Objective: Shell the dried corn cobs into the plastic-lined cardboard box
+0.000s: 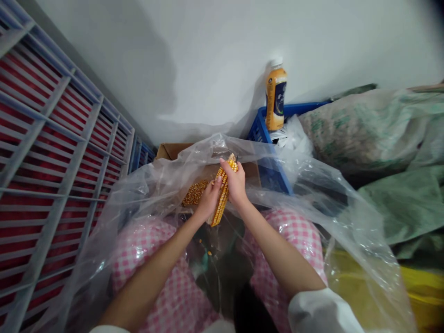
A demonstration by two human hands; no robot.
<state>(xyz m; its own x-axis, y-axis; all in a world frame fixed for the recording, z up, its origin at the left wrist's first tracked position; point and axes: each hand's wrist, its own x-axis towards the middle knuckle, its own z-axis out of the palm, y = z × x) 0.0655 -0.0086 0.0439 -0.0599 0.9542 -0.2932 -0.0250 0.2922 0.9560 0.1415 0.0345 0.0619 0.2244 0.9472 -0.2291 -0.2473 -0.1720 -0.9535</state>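
A yellow ear of dried corn point(222, 194) is held upright between both hands over a clear plastic sheet point(145, 185) spread across my lap. My left hand point(207, 202) wraps round the lower part of the ear, thumb on the kernels. My right hand point(236, 184) closes over the upper end. Just beyond the hands a pile of loose corn kernels point(194, 193) lies in a cardboard box point(171, 150) under the plastic. My knees in pink checked cloth point(166, 259) show beneath the sheet.
A grey and red slatted crate wall point(52, 166) rises at the left. A blue plastic crate point(270, 134) stands behind the box with an orange drink bottle point(276, 95) on it. Green-printed woven sacks point(374, 134) lie at the right, a yellow one point(416, 286) lower right.
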